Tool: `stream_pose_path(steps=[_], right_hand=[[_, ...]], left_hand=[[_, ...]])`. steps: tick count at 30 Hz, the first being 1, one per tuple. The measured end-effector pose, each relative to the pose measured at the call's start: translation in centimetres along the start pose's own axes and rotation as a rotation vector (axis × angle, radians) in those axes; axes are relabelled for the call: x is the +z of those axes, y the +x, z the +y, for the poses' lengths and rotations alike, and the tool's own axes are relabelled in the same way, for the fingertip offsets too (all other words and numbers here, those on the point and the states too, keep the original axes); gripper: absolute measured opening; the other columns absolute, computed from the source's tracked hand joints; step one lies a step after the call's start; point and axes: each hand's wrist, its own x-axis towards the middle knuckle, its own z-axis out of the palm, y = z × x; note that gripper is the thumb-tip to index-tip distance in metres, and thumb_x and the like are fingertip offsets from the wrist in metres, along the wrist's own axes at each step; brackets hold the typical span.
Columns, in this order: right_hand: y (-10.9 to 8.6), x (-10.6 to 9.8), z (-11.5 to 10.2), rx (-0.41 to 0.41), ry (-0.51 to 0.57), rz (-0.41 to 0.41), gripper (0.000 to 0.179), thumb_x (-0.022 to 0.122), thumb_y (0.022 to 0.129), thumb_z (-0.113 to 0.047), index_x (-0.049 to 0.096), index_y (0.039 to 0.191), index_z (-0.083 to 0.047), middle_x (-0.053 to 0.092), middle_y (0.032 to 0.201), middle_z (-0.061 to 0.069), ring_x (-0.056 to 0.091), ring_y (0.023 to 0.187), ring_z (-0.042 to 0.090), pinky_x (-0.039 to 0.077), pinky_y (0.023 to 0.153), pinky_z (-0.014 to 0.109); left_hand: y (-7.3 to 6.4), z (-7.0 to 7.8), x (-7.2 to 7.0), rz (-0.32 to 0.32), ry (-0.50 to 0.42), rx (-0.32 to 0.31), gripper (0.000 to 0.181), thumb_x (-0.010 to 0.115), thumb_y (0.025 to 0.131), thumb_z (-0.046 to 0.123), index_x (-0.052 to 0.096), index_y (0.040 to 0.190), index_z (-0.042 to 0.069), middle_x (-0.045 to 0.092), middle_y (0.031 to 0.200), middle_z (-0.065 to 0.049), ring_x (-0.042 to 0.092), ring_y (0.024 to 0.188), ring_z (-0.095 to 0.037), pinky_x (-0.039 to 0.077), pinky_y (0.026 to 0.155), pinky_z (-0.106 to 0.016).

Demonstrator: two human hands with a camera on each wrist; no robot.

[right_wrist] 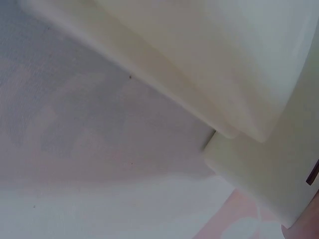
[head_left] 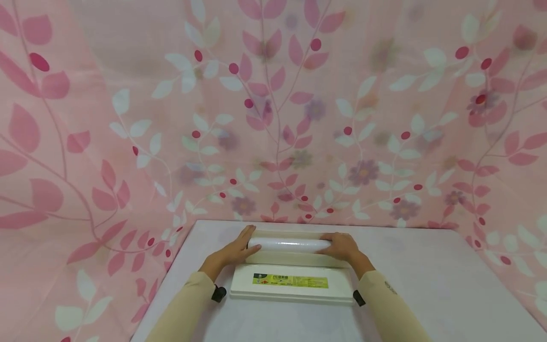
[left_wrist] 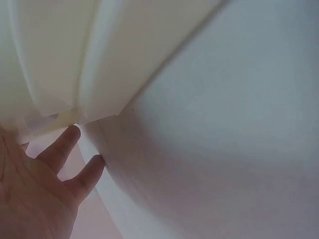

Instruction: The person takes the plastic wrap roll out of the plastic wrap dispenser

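A roll of cling film (head_left: 290, 244), white and shiny, lies crosswise in an opened cream-white dispenser box (head_left: 295, 259). The box's lid (head_left: 295, 290) is folded down toward me and bears a yellow-green label (head_left: 290, 280). At the roll's left end my left hand (head_left: 232, 249) holds it between thumb and fingers; in the left wrist view two outer fingers (left_wrist: 88, 174) stretch out below the box's end. My right hand (head_left: 343, 247) grips the right end, thumb in front and fingers over the top. Mostly the box's corner (right_wrist: 249, 139) shows in the right wrist view, with little of that hand.
Beneath the box is a table with a pale cloth (head_left: 427, 285). A pink curtain (head_left: 278, 118) with printed leaves and flowers hangs behind it and along both sides. Dark wrist devices (head_left: 219, 293) sit by both cuffs, near the lid's ends.
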Motion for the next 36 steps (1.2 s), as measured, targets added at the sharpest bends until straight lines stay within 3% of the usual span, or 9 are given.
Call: stream_pose_path(steps=[12,22,36], right_hand=[[0.25,-0.48,-0.13,-0.025,-0.016,0.039,0.06,0.079,0.076,-0.052,0.07,0.124,-0.016,0.072,0.118,0.007,0.062,0.111,0.032,0.043,0.102,0.058],[0.26,0.13,0.02,-0.035,-0.031,0.041,0.061,0.078,0.077,-0.053,0.07,0.125,-0.017,0.07,0.123,0.008,0.061,0.116,0.033,0.039,0.105,0.059],[-0.22,0.31,0.41,-0.04,-0.012,0.067,0.061,0.079,0.076,-0.052,0.07,0.125,-0.017,0.072,0.12,0.007,0.062,0.113,0.032,0.043,0.102,0.057]], left_hand=[[0.55,0.51,-0.79,-0.008,-0.007,-0.018,0.087,0.049,0.098,0.056,0.003,0.161,0.017,0.002,0.168,-0.006,0.01,0.154,-0.028,0.018,0.121,-0.054],[0.4,-0.18,-0.29,-0.006,0.002,0.0,0.085,0.048,0.1,0.054,0.003,0.16,0.014,0.004,0.167,-0.006,0.011,0.153,-0.026,0.019,0.122,-0.052],[0.06,0.1,0.16,0.012,-0.026,0.021,0.085,0.049,0.099,0.053,0.005,0.16,0.012,0.008,0.166,-0.007,0.015,0.152,-0.028,0.022,0.121,-0.053]])
